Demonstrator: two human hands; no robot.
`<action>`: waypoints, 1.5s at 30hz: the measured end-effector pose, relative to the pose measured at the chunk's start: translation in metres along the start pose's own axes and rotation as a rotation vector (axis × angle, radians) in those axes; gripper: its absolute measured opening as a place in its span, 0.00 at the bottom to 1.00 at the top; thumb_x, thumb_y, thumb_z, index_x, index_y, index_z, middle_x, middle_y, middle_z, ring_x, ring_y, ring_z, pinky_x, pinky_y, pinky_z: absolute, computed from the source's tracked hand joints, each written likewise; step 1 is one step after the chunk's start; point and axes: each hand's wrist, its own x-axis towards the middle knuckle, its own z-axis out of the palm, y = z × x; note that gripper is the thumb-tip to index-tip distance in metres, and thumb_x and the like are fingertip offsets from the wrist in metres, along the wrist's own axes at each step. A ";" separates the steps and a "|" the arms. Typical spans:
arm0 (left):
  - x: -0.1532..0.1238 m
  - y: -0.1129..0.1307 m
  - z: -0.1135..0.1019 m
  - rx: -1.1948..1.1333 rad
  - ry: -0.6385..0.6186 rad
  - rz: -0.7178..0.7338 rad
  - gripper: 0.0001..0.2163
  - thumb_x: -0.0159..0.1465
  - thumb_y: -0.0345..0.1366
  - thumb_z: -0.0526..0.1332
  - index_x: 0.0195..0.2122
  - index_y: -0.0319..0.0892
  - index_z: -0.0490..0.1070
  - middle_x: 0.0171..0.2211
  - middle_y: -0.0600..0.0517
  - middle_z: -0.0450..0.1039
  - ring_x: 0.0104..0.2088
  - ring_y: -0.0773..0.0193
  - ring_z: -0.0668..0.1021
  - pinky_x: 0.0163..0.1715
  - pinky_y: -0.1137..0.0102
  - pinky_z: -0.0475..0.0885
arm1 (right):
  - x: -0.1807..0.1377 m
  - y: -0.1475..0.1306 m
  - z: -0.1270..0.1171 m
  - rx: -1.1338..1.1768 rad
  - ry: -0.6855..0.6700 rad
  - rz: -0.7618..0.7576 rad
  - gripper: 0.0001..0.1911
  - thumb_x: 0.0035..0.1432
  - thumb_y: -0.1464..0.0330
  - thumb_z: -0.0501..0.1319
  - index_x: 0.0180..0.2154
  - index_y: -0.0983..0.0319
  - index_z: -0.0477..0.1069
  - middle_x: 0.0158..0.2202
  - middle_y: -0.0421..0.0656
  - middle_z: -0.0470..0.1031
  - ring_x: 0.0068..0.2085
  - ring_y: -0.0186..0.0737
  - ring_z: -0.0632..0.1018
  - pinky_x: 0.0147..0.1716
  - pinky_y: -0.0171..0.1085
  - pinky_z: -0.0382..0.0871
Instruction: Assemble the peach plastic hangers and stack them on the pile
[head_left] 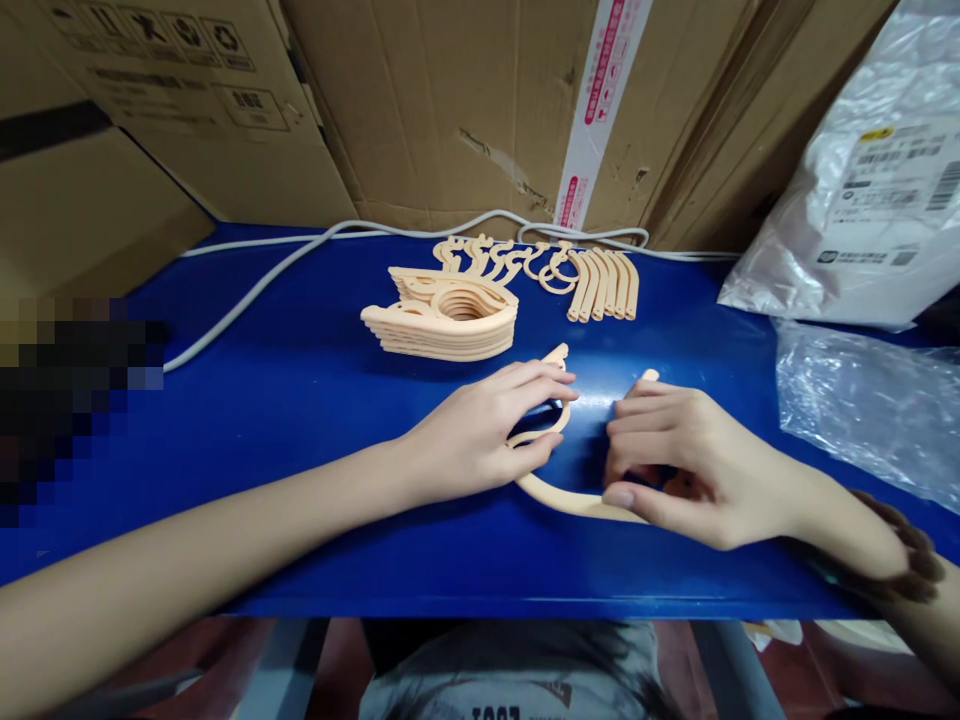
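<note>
Two hands meet on the peach hanger piece (559,497) lying on the counter (300,400) before the stack of parts (442,318), left hand (480,435) grip loosely closed on its loop, right hand (690,470) grip pinched on its curved arm.

Blue worktop (300,400) stretched wide and glossy — cardboard boxes (420,100) were stacked tight along its back edge, a white cable (255,285) ran in front of them, and crinkled plastic bags (862,180) sat at the right.
</note>
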 end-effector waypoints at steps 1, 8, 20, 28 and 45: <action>0.000 0.000 0.000 0.002 0.007 0.002 0.14 0.71 0.34 0.60 0.57 0.40 0.71 0.62 0.42 0.73 0.64 0.56 0.74 0.65 0.61 0.70 | 0.001 0.001 0.002 -0.001 -0.001 0.002 0.19 0.72 0.61 0.55 0.29 0.60 0.71 0.23 0.37 0.70 0.28 0.36 0.67 0.35 0.40 0.57; -0.002 0.004 0.000 0.047 0.013 0.006 0.15 0.73 0.34 0.59 0.59 0.38 0.69 0.60 0.41 0.73 0.64 0.56 0.73 0.64 0.61 0.70 | -0.001 0.007 0.000 -0.382 0.187 -0.019 0.11 0.72 0.66 0.58 0.39 0.63 0.77 0.34 0.44 0.78 0.35 0.39 0.73 0.37 0.39 0.65; -0.002 0.006 0.001 0.202 0.020 0.000 0.14 0.76 0.37 0.56 0.59 0.38 0.69 0.59 0.45 0.75 0.63 0.56 0.74 0.61 0.61 0.73 | -0.009 -0.010 -0.002 -0.351 -0.029 0.028 0.28 0.68 0.46 0.56 0.43 0.64 0.79 0.31 0.45 0.77 0.33 0.43 0.77 0.35 0.41 0.64; -0.003 0.004 0.001 0.238 -0.001 -0.003 0.14 0.75 0.38 0.59 0.59 0.40 0.69 0.58 0.46 0.76 0.62 0.56 0.75 0.58 0.62 0.75 | -0.010 -0.016 0.011 -0.273 -0.056 0.001 0.12 0.72 0.65 0.57 0.42 0.61 0.78 0.36 0.45 0.77 0.38 0.43 0.75 0.37 0.42 0.67; -0.002 -0.003 0.000 0.161 0.032 0.065 0.21 0.68 0.19 0.49 0.59 0.38 0.69 0.61 0.43 0.72 0.64 0.56 0.71 0.63 0.59 0.72 | -0.007 0.018 0.001 -0.486 0.100 0.155 0.11 0.73 0.67 0.53 0.44 0.64 0.74 0.37 0.46 0.78 0.36 0.44 0.78 0.36 0.41 0.68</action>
